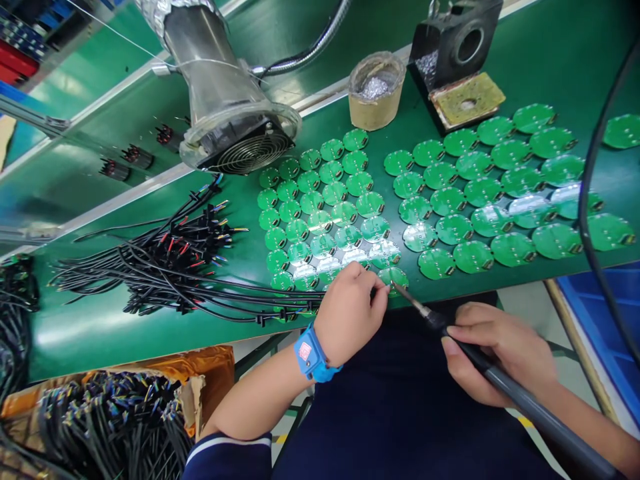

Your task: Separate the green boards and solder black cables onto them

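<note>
My right hand [500, 353] grips the dark handle of a soldering iron [480, 363]. The iron's tip meets a round green circuit board [393, 275] at the near edge of the bench. My left hand [353, 307], with a blue wrist strap [313, 353], is closed in a pinch beside that board, fingertips close to the tip. Several black cables [260, 300] run from the left into this hand; the wire ends at its fingertips are too small to make out. More round boards [320, 220] lie in rows under and beyond my left hand.
A pile of black cables [170, 260] lies on the left. Over the bench hangs a fume extractor fan [250, 150]. Farther back are a solder cup [377, 93] and an iron stand [455, 67]. More boards [480, 190] lie right, crossed by a hanging black cord [590, 173]. A cable-filled box [215, 373] stands below.
</note>
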`<state>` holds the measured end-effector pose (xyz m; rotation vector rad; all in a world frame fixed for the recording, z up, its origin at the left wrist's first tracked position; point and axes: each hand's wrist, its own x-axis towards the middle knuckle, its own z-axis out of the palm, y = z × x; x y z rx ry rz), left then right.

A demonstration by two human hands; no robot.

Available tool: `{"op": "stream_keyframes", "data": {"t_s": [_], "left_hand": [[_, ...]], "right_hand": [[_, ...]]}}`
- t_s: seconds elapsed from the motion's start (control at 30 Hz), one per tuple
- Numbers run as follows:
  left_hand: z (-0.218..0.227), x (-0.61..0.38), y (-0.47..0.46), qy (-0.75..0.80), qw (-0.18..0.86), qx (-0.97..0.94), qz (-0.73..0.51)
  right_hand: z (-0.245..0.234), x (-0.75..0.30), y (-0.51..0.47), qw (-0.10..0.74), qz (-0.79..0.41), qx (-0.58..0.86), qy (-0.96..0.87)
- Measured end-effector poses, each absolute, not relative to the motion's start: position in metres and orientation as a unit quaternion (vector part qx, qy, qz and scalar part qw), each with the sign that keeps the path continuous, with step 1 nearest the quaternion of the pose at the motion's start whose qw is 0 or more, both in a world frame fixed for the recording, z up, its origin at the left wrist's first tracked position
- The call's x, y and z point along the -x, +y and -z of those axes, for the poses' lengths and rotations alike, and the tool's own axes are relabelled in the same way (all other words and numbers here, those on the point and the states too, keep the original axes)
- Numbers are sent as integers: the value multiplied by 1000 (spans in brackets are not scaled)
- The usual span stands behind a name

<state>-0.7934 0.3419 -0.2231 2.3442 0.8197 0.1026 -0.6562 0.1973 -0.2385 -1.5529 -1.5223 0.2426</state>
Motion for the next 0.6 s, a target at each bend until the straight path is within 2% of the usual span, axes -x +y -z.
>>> {"op": "stream_keyframes", "data": {"t_s": [0.37,0.47,0.6], "left_hand": [[224,790,343,314,304,-899,-18],[222,788,337,319,291,-902,-14],[206,805,347,279,282,-917,-35]], "right_hand": [[243,650,180,549,-110,644,-521],[238,645,184,525,-100,662,-526],[247,639,191,441,-57,705,-552]]}}
